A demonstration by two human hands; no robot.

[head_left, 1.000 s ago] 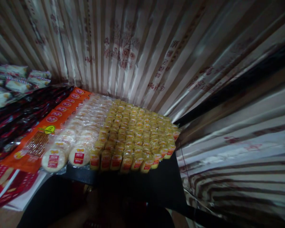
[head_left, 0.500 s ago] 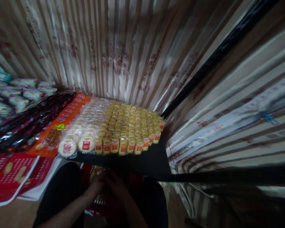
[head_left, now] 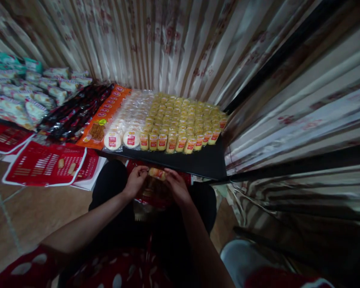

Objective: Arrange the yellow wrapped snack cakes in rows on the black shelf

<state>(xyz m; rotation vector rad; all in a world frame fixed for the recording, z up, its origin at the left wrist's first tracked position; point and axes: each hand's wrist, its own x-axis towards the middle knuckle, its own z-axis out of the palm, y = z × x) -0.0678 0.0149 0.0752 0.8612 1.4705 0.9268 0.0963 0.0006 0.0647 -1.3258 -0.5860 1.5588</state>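
Between my knees, my left hand (head_left: 137, 180) and my right hand (head_left: 176, 184) pinch the two ends of a small wrapped yellow snack (head_left: 157, 173). It lies roughly level, with a red-orange label showing. Below it is a red basket (head_left: 150, 200) whose contents are dim. Just beyond my hands, on a black table (head_left: 180, 161), stand rows of similar yellow wrapped snacks (head_left: 172, 142). To their left are stacked round white crackers (head_left: 131, 139) in clear wrap.
Left along the table lie an orange snack bag (head_left: 93, 134), dark shiny packets (head_left: 75, 120) and many white packets (head_left: 36, 110). Red baskets (head_left: 39, 162) with white handles sit lower left. A black bar (head_left: 270, 168) and striped curtain (head_left: 258, 132) border the right side.
The view has tilted down and left, showing more floor and baskets. My hands have come up out of the red basket, and the wrapped snack now shows between them.
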